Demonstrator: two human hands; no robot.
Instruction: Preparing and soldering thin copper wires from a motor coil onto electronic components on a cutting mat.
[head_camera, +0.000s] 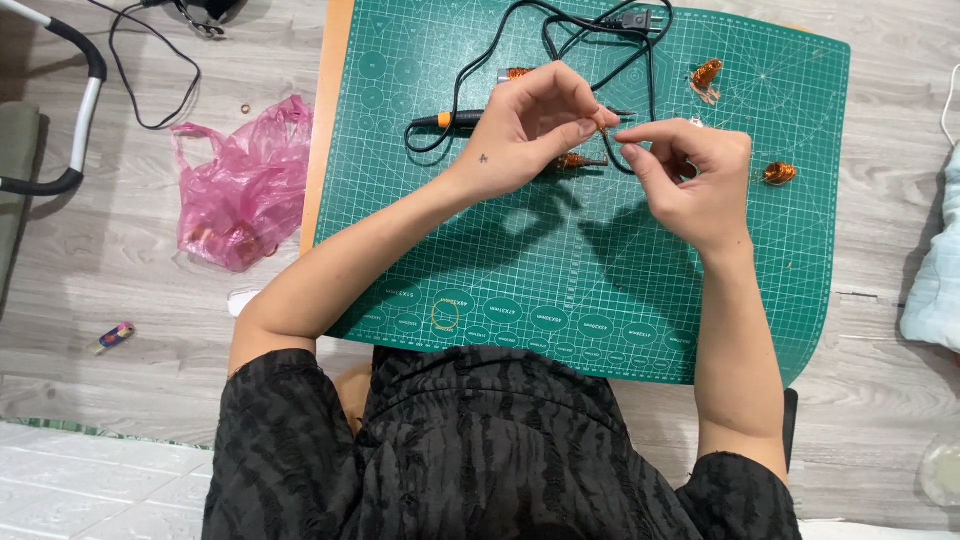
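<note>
A small wire ring (445, 316) is lying near the mat's (560, 270) near edge. Above the mat's middle, the left hand (525, 130) and right hand (690, 175) are meeting fingertip to fingertip, each pinching shut on what looks like a thin copper wire (605, 127), too fine to tell surely. A copper coil (577, 160) is lying just beneath the left hand. Beyond it, a black tool (455, 120) with an orange band is trailing its cord (560, 40) toward the far edge. More coils are sitting by the far right corner (706, 76) and right edge (779, 173). A pink bag (240, 195) is lying off the mat's left edge.
</note>
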